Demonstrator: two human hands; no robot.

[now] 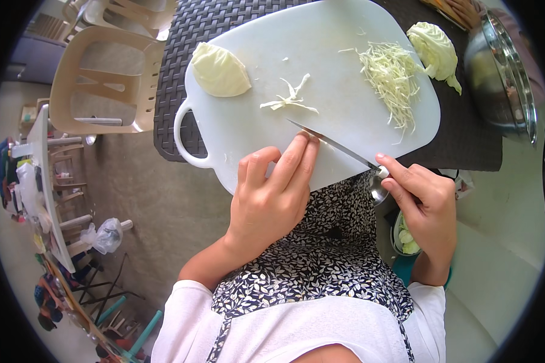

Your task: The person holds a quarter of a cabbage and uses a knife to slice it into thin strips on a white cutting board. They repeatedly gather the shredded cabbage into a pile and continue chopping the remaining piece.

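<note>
My right hand (420, 199) grips a kitchen knife (340, 147) by its handle, the blade pointing up and left over a white plastic cutting board (336, 90). The fingertips of my left hand (277, 190) touch or nearly touch the blade; whether a small piece lies beneath them I cannot tell. A few cabbage strips (290, 100) lie just beyond the knife tip. On the board's upper left rests a cabbage wedge (220, 70), and at its right a pile of shredded cabbage (393, 81). A larger cabbage piece (433, 52) sits at the right edge.
The board lies on a dark woven-pattern table (177, 90). A steel bowl (499, 77) stands at the right, near another person's hand (463, 11). Beige plastic chairs (102, 75) stand at the left. Below the table's right side is a container (406, 238) with cabbage pieces.
</note>
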